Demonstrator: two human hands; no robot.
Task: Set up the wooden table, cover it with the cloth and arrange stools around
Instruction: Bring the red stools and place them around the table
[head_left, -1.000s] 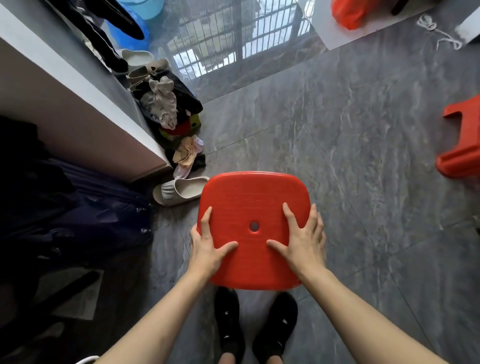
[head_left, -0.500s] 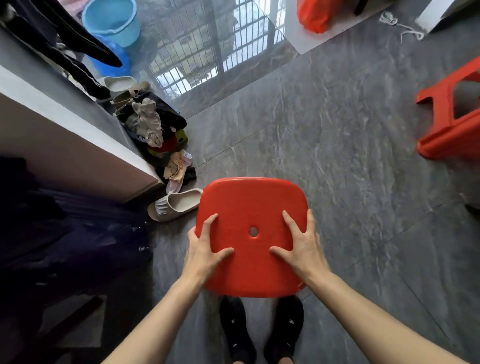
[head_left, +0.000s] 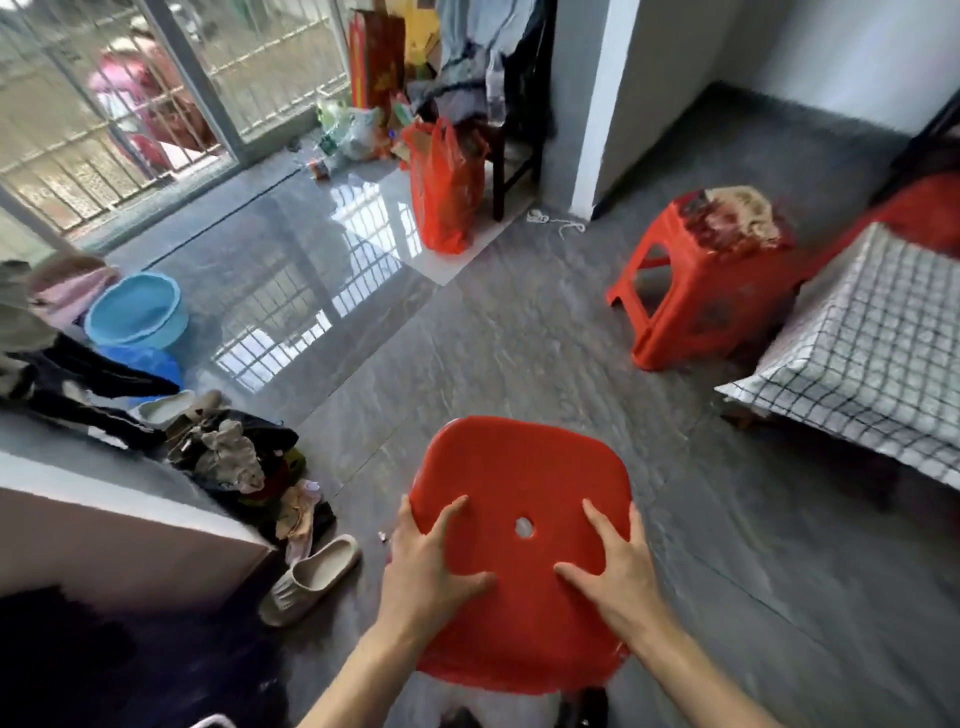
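Sitting low in front of the person, the red plastic stool (head_left: 519, 551) is being held by both sides of its seat: left hand (head_left: 426, 577) and right hand (head_left: 613, 571) fingers are spreading apart, thumbs on top. Since earlier, the view is tilting up, revealing a second red stool (head_left: 696, 291) beside the checked-cloth worktop (head_left: 872, 353).

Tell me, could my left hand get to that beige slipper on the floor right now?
Probably not yet. The left hand grips the red stool seat together with the right hand, so it is occupied. The floor between it and the beige slipper looks open once it lets go.
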